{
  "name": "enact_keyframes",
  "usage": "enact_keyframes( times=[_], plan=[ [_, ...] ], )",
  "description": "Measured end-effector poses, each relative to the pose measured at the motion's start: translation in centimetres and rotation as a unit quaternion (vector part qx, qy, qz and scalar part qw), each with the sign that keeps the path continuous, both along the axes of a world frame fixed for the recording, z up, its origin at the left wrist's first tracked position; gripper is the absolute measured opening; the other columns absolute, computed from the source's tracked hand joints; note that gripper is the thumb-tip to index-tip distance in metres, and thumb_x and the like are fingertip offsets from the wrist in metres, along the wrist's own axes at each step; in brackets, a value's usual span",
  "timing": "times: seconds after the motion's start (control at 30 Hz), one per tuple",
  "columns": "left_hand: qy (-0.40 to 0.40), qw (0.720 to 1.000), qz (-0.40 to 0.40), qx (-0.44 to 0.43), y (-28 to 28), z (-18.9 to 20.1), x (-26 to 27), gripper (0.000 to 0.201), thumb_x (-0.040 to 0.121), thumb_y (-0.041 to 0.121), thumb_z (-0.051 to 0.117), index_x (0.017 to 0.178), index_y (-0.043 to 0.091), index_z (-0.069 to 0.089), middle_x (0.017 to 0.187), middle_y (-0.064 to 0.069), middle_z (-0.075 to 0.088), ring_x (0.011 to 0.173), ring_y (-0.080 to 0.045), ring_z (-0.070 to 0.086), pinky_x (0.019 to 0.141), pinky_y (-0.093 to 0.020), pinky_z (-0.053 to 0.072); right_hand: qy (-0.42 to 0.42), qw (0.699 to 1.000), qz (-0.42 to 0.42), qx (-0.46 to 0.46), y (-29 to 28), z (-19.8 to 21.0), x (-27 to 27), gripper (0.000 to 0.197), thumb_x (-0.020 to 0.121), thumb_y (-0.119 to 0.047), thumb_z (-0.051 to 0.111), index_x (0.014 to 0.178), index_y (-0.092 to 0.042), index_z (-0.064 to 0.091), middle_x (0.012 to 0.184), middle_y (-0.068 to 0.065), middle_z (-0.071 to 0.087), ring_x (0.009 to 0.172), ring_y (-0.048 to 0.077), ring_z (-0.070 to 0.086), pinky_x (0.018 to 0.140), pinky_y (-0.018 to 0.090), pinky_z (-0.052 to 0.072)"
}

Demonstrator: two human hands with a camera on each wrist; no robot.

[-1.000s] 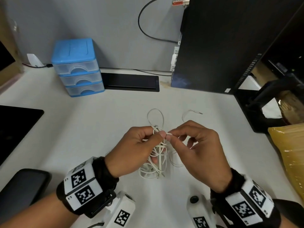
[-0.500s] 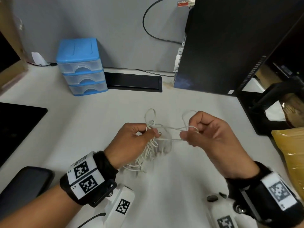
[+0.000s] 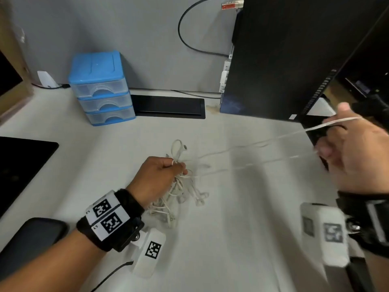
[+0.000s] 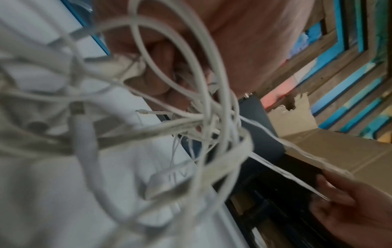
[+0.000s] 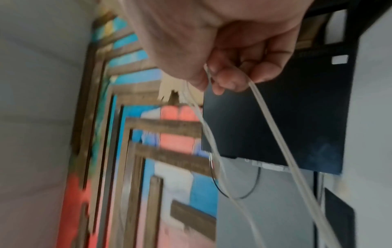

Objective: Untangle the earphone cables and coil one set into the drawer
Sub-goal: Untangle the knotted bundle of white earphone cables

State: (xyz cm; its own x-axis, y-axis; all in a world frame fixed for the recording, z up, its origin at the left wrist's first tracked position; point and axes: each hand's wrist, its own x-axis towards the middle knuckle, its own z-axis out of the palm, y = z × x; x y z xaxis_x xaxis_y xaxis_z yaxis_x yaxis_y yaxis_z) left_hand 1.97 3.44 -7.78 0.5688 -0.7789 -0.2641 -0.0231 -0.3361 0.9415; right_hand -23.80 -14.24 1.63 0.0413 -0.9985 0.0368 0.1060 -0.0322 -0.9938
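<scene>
Two white strands (image 3: 242,157) ran taut and nearly level across the desk (image 3: 231,239), long axis left to right, rising slightly toward the right hand (image 3: 355,157). That hand pinched them between thumb and curled fingers, raised off the desk near the dark tower (image 3: 284,60). Left hand (image 3: 160,175) gripped the cable tangle (image 3: 179,199), which trailed onto the desk below the wrist. Cables thin, white, looped, blurred. Blue drawer unit (image 3: 101,87) stood well apart at back left, drawers closed. Left wrist view alone showed an earbud and inline pod inside the knot (image 4: 191,134). Right wrist view showed both strands (image 5: 275,134) leaving the fingertips (image 5: 224,83).
</scene>
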Motion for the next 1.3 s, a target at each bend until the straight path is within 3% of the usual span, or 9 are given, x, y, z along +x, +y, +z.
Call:
enact_keyframes(
  times=[0.27, 0.43, 0.6, 0.7, 0.8, 0.9, 1.0, 1.13, 1.3],
  plan=[
    [0.066, 0.995, 0.064, 0.031, -0.2, 0.6, 2.1, 0.021, 0.089, 0.026, 0.068, 0.088, 0.007, 0.077, 0.073, -0.006, 0.059, 0.044, -0.011, 0.042, 0.036, -0.013, 0.030, -0.105, 0.985, 0.064, 0.117, -3.4, -1.1, -2.6, 0.048, 0.046, -0.056, 0.081, 0.071, -0.025, 0.055, 0.043, -0.006, 0.024, 0.038, 0.014, 0.026, 0.051, 0.023, 0.034],
    [0.095, 0.993, 0.069, 0.022, -0.5, -0.1, 1.9, 0.020, 0.086, 0.029, 0.071, 0.082, 0.011, 0.078, 0.076, -0.008, 0.061, 0.050, -0.015, 0.041, 0.040, -0.015, 0.030, -0.064, 0.965, 0.034, 0.254, -4.9, -3.2, -2.9, 0.067, 0.099, -0.051, 0.030, 0.050, -0.014, 0.058, 0.039, 0.000, 0.020, 0.036, 0.020, 0.024, 0.058, 0.033, 0.038],
    [0.131, 0.987, 0.097, 0.013, -0.2, 0.0, 3.3, 0.019, 0.082, 0.024, 0.074, 0.087, 0.006, 0.077, 0.082, -0.012, 0.058, 0.052, -0.015, 0.039, 0.038, -0.017, 0.026, -0.075, 0.988, -0.009, 0.136, -4.1, -2.5, -2.0, 0.056, 0.091, -0.061, 0.045, 0.054, -0.019, 0.051, 0.040, -0.005, 0.027, 0.033, 0.012, 0.026, 0.047, 0.015, 0.039],
    [0.146, 0.982, 0.122, -0.010, 0.0, 0.4, 4.2, 0.018, 0.084, 0.023, 0.073, 0.086, 0.006, 0.076, 0.075, -0.010, 0.059, 0.051, -0.015, 0.039, 0.043, -0.022, 0.029, -0.118, 0.990, -0.005, 0.079, -4.9, -1.9, -3.3, 0.032, 0.057, -0.042, 0.076, 0.067, -0.027, 0.049, 0.039, -0.006, 0.028, 0.032, 0.005, 0.023, 0.038, 0.013, 0.032],
    [0.153, 0.976, 0.148, -0.033, -0.1, 0.7, 4.8, 0.016, 0.089, 0.022, 0.068, 0.083, 0.008, 0.073, 0.068, -0.006, 0.059, 0.049, -0.014, 0.042, 0.052, -0.027, 0.031, -0.024, 0.997, 0.007, 0.078, -5.4, -1.3, -4.5, 0.021, 0.089, -0.028, 0.057, 0.070, -0.029, 0.048, 0.037, -0.007, 0.026, 0.028, 0.004, 0.022, 0.030, 0.014, 0.025],
    [0.154, 0.975, 0.154, -0.053, -0.2, 1.0, 4.6, 0.018, 0.091, 0.024, 0.066, 0.087, 0.008, 0.072, 0.072, -0.007, 0.059, 0.054, -0.016, 0.045, 0.055, -0.030, 0.032, 0.120, 0.990, -0.005, 0.066, -5.0, -2.4, -3.9, 0.018, 0.081, -0.040, 0.069, 0.075, -0.027, 0.058, 0.037, -0.011, 0.036, 0.029, 0.002, 0.030, 0.037, 0.016, 0.031],
    [0.148, 0.977, 0.135, -0.069, -0.3, 1.4, 3.8, 0.017, 0.091, 0.026, 0.066, 0.088, 0.012, 0.074, 0.073, -0.004, 0.064, 0.053, -0.013, 0.049, 0.056, -0.027, 0.037, 0.321, 0.947, 0.027, 0.000, -3.9, -4.7, -2.7, 0.023, 0.081, -0.025, 0.079, 0.099, -0.022, 0.065, 0.066, -0.004, 0.064, 0.052, 0.010, 0.056, 0.047, 0.021, 0.045],
    [0.142, 0.981, 0.098, -0.086, -0.3, 2.1, 2.5, 0.019, 0.090, 0.030, 0.065, 0.091, 0.014, 0.076, 0.080, -0.003, 0.068, 0.060, -0.013, 0.051, 0.060, -0.028, 0.040, 0.582, 0.793, 0.153, -0.095, -2.7, -5.8, -1.7, 0.062, 0.084, -0.017, 0.071, 0.139, -0.028, 0.043, 0.131, 0.003, 0.053, 0.124, 0.025, 0.050, 0.094, 0.038, 0.046],
    [0.157, 0.980, 0.055, -0.111, -0.1, 3.1, 0.4, 0.018, 0.090, 0.027, 0.064, 0.093, 0.013, 0.075, 0.081, -0.003, 0.069, 0.057, -0.010, 0.053, 0.057, -0.024, 0.042, 0.372, 0.857, 0.282, -0.220, 3.0, -5.1, 2.7, 0.041, 0.088, -0.039, 0.064, 0.127, -0.029, 0.059, 0.130, -0.013, 0.058, 0.124, 0.002, 0.050, 0.102, 0.013, 0.034]
  ],
)
